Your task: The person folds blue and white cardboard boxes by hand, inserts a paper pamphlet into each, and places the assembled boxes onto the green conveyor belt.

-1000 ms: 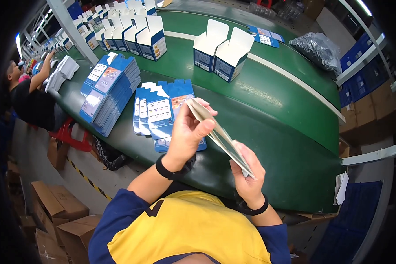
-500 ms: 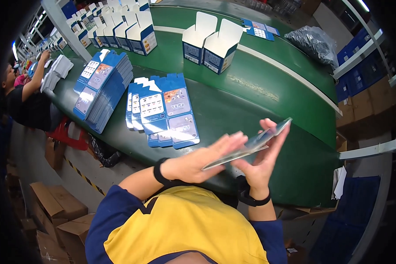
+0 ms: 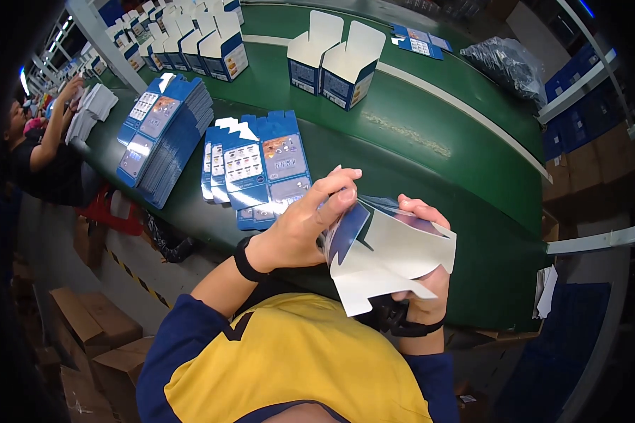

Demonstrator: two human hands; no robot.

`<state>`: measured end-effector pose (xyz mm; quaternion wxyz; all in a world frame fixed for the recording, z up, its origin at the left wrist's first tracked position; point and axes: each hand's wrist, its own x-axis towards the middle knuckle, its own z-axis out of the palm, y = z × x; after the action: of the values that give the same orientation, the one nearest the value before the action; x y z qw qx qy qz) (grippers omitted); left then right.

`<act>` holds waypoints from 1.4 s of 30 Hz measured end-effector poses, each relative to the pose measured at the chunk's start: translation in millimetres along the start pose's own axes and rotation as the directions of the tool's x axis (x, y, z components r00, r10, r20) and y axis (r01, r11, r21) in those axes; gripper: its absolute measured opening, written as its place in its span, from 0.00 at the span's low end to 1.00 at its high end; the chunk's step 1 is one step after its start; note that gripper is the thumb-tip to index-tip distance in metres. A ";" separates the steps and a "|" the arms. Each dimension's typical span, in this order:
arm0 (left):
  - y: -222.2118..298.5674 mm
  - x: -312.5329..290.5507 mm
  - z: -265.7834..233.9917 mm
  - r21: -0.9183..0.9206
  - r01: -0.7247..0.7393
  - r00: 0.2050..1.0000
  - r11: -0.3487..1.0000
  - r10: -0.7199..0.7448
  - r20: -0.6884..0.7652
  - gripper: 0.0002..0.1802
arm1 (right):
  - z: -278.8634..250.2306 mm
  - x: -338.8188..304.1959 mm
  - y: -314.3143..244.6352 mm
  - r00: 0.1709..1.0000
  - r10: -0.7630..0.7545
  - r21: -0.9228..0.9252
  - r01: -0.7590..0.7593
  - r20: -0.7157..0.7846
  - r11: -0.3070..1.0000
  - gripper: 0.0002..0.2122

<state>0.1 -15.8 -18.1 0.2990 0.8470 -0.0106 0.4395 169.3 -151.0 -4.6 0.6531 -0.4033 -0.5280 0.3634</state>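
Between my hands, in front of my chest, is a blue-and-white carton [image 3: 395, 247], partly opened out with its white inner side and cut flaps toward me. My left hand [image 3: 296, 229] is closed on its left side, the fingers bent over the upper edge. My right hand [image 3: 434, 285] grips the right side, fingertips at the far edge and the palm below; the carton hides part of this hand. Just left of the carton, several flat carton blanks [image 3: 282, 158] lie fanned on the green table. A taller stack of flat cartons [image 3: 166, 141] stands farther left.
Two opened cartons [image 3: 346, 74] stand upright on the green conveyor belt [image 3: 430, 120]. Rows of similar cartons [image 3: 222, 53] stand far left. A grey plastic bag [image 3: 504, 63] and flat blanks [image 3: 420, 42] lie far right. A co-worker [image 3: 42, 151] is at the left.
The carton was flat and seen nearly edge-on; now it is opened out with its white inside showing. My left fingers have moved up over its edge, and the carton has tilted toward me.
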 end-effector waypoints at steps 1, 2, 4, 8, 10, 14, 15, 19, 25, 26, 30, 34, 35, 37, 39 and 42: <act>0.2 -0.4 0.9 -0.014 0.013 1.000 1.000 -0.013 -0.014 0.58 | 2.0 -0.8 -2.4 0.995 0.097 0.093 -0.093 -0.038 0.991 0.60; 0.8 0.9 0.4 -0.015 0.014 1.000 1.000 -0.014 -0.013 0.58 | 5.8 -0.4 -5.6 0.994 0.098 0.094 -0.094 -0.039 0.991 0.60; 4.0 7.8 -3.8 -0.015 0.073 0.997 0.997 -0.073 -0.005 0.59 | 16.8 1.3 -14.8 0.987 0.135 0.297 -0.105 -0.083 0.949 0.58; 0.7 7.8 -4.0 -0.020 0.045 0.999 0.999 -0.045 -0.021 0.59 | 9.6 0.9 -10.5 0.993 0.110 0.323 -0.093 -0.036 0.942 0.56; -0.5 5.1 -3.1 -0.020 0.017 0.999 1.000 -0.017 -0.031 0.60 | 4.7 -0.4 -5.2 0.996 0.088 0.288 -0.085 0.000 0.954 0.55; 2.9 -0.3 2.4 -0.042 -0.025 1.000 0.999 0.025 0.000 0.55 | 4.7 -0.4 -0.8 0.999 -0.036 -0.035 0.035 -0.041 0.999 0.51; 6.2 -0.4 7.8 -0.047 -0.021 0.999 0.999 0.023 0.038 0.52 | 12.2 1.4 -2.3 0.985 0.023 0.024 -0.019 -0.171 1.000 0.48; 14.6 0.5 15.4 -0.048 0.023 0.996 0.999 -0.019 0.088 0.43 | 23.4 9.0 -8.9 0.933 0.139 0.347 -0.016 -0.333 0.938 0.40; 22.3 7.5 7.0 -0.149 0.171 0.985 0.974 -0.169 0.028 0.30 | 9.2 0.4 4.0 0.978 0.086 0.297 -0.026 -0.191 0.954 0.35; 23.5 8.1 5.6 -0.149 0.171 0.985 0.974 -0.169 0.028 0.30 | 8.2 -1.8 6.1 0.978 0.086 0.297 -0.026 -0.191 0.954 0.35; 27.8 10.0 2.8 -0.100 0.196 0.971 0.976 -0.178 0.161 0.38 | 6.8 -2.4 8.2 0.972 0.044 -0.185 -0.088 -0.230 0.979 0.32; 27.4 8.6 3.6 -0.298 0.251 0.968 0.921 -0.236 0.086 0.47 | -3.6 8.1 11.9 0.908 -0.387 -0.280 0.417 0.157 0.865 0.26; 27.1 8.5 2.6 -0.235 0.199 0.980 0.951 -0.189 0.066 0.48 | 1.1 9.8 9.1 0.931 -0.350 -0.318 0.364 0.103 0.875 0.24; 26.6 8.8 0.3 -0.104 0.091 0.995 0.990 -0.088 0.037 0.51 | 8.2 11.8 4.9 0.961 -0.276 -0.384 0.251 -0.010 0.889 0.22; 28.1 11.1 -2.8 -0.056 0.081 0.994 0.995 -0.076 0.078 0.52 | 6.9 10.0 4.7 0.983 -0.181 -0.373 0.163 -0.014 0.913 0.24; 32.3 13.3 -4.9 0.037 0.050 0.985 0.998 -0.056 0.161 0.52 | 5.8 8.1 3.2 1.000 0.011 -0.352 -0.017 -0.021 0.936 0.26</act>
<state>-4.5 -36.6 10.1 0.2946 0.8847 -0.0050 0.3613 164.9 -141.6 -3.6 0.5727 -0.5207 -0.5755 0.2640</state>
